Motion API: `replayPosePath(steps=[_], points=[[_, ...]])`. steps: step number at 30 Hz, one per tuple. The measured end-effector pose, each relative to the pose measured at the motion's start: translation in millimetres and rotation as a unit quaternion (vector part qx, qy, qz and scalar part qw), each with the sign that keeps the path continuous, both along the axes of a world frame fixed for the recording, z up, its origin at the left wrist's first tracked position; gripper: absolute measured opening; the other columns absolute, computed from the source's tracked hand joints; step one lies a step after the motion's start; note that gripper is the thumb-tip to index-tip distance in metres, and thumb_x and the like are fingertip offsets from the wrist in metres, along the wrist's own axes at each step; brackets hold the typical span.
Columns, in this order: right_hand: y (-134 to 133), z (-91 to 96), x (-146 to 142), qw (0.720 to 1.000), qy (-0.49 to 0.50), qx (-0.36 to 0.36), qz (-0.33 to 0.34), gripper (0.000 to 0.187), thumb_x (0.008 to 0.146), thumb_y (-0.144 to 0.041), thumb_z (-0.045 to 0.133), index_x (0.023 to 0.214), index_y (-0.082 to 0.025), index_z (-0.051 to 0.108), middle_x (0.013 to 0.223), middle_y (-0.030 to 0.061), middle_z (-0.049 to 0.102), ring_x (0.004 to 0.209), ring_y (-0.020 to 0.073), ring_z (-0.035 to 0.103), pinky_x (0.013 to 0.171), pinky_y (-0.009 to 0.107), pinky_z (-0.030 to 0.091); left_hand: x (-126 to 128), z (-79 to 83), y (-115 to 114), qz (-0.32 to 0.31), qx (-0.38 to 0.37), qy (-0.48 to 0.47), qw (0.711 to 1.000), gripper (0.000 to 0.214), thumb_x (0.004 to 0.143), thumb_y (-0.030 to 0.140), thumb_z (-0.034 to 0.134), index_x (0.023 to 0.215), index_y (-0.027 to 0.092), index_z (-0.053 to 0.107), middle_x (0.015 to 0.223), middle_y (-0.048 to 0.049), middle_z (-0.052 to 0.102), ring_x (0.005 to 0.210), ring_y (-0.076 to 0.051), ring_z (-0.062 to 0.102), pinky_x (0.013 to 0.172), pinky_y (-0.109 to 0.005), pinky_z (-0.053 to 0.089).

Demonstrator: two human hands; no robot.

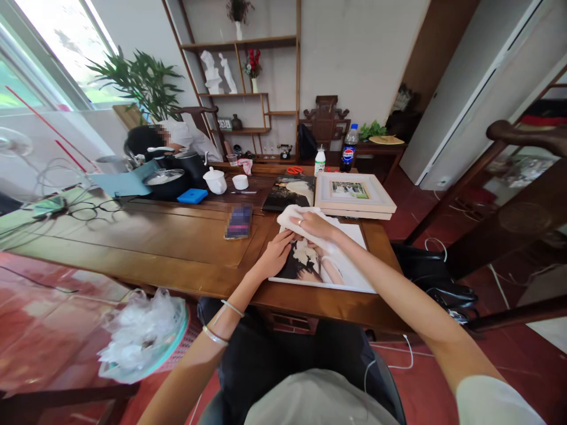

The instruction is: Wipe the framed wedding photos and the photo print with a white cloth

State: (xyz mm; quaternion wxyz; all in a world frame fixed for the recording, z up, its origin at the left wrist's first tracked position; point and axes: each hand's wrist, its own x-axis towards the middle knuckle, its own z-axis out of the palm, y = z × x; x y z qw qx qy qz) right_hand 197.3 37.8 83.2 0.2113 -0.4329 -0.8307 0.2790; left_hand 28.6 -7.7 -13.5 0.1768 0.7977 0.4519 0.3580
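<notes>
A large photo print (349, 268) lies flat at the near right edge of the wooden table (177, 248). My left hand (275, 255) rests flat on the print's left edge, fingers stretched out. My right hand (315, 225) presses a white cloth (296, 218) onto the upper part of the print, palm down with fingers lying flat over the cloth. A ring shows on one finger. Bracelets circle my left wrist.
A white picture frame (354, 193) and a dark photo (290, 192) lie behind the print. A phone (238, 221), cups, a kettle, a blue box and bottles (349, 149) stand farther back. Another person sits at the far left end. A basket with plastic bags (144, 333) stands at floor left.
</notes>
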Motion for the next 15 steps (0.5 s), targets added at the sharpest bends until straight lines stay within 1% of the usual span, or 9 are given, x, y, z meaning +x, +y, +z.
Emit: replayPosePath(steps=[2,3,5,7,9,11,13,15], points=[[4,0.8,-8,1.000,-0.007,0.002,0.003,0.043,0.092,-0.051,0.042,0.096,-0.016,0.068,0.090,0.0095,0.072,0.095,0.0294,0.064,0.090,0.041,0.044,0,1.3,-1,0.003,-0.003,0.002,1.000,0.041,0.092,0.022,0.036,0.130,0.018,0.052,0.141,-0.0109,0.046,0.134,-0.024,0.038,0.111,-0.047,0.031],[4,-0.2,-7,1.000,-0.012,0.006,0.001,0.043,0.092,-0.051,0.043,0.097,-0.016,0.068,0.093,0.0103,0.072,0.097,0.0299,0.064,0.091,0.041,0.044,0,2.1,-1,0.005,-0.005,0.003,1.000,0.041,0.092,0.022,0.036,0.130,0.017,0.052,0.140,-0.0116,0.046,0.133,-0.025,0.038,0.111,-0.047,0.031],[1,-4.5,6,1.000,-0.017,0.013,-0.005,0.045,0.092,-0.051,0.043,0.106,-0.015,0.065,0.104,0.0117,0.070,0.104,0.0303,0.062,0.093,0.040,0.043,1,3.9,-2,0.006,-0.010,0.005,1.000,0.042,0.092,0.022,0.036,0.131,0.016,0.051,0.142,-0.0121,0.045,0.134,-0.025,0.038,0.111,-0.047,0.030],[-5,-10.0,33,0.999,-0.022,0.021,-0.017,0.048,0.092,-0.052,0.042,0.118,-0.016,0.060,0.120,0.0117,0.064,0.114,0.0302,0.056,0.097,0.041,0.040,1,5.0,-3,0.004,-0.013,0.003,1.000,0.043,0.092,0.022,0.035,0.133,0.016,0.049,0.143,-0.0114,0.044,0.135,-0.023,0.037,0.112,-0.046,0.029],[-12,-15.3,67,0.998,-0.031,0.027,-0.038,0.050,0.091,-0.053,0.041,0.122,-0.017,0.058,0.132,0.0113,0.055,0.124,0.0308,0.047,0.102,0.042,0.035,2,5.1,-4,0.000,-0.012,-0.001,1.000,0.043,0.093,0.022,0.035,0.133,0.018,0.049,0.144,-0.0097,0.044,0.136,-0.022,0.036,0.113,-0.045,0.029],[-19,-20.0,102,0.995,-0.051,0.036,-0.072,0.049,0.092,-0.053,0.039,0.119,-0.017,0.060,0.133,0.0119,0.055,0.127,0.0321,0.043,0.105,0.044,0.032,2,4.4,-3,0.000,-0.011,-0.003,1.000,0.042,0.093,0.023,0.035,0.132,0.020,0.050,0.143,-0.0089,0.044,0.136,-0.022,0.035,0.113,-0.045,0.028],[-28,-24.1,129,0.988,-0.086,0.073,-0.102,0.045,0.092,-0.049,0.039,0.115,-0.019,0.063,0.131,0.0110,0.056,0.128,0.0314,0.043,0.106,0.045,0.032,2,3.4,-2,0.000,-0.011,-0.001,1.000,0.042,0.093,0.023,0.035,0.132,0.019,0.050,0.143,-0.0091,0.045,0.136,-0.022,0.036,0.113,-0.046,0.029],[-45,-26.8,142,0.980,-0.119,0.130,-0.091,0.039,0.092,-0.044,0.041,0.108,-0.018,0.066,0.132,0.0118,0.055,0.127,0.0306,0.044,0.106,0.045,0.033,1,2.7,-1,0.001,-0.010,-0.001,1.000,0.042,0.093,0.023,0.035,0.132,0.019,0.050,0.143,-0.0098,0.045,0.136,-0.023,0.035,0.113,-0.046,0.029]])
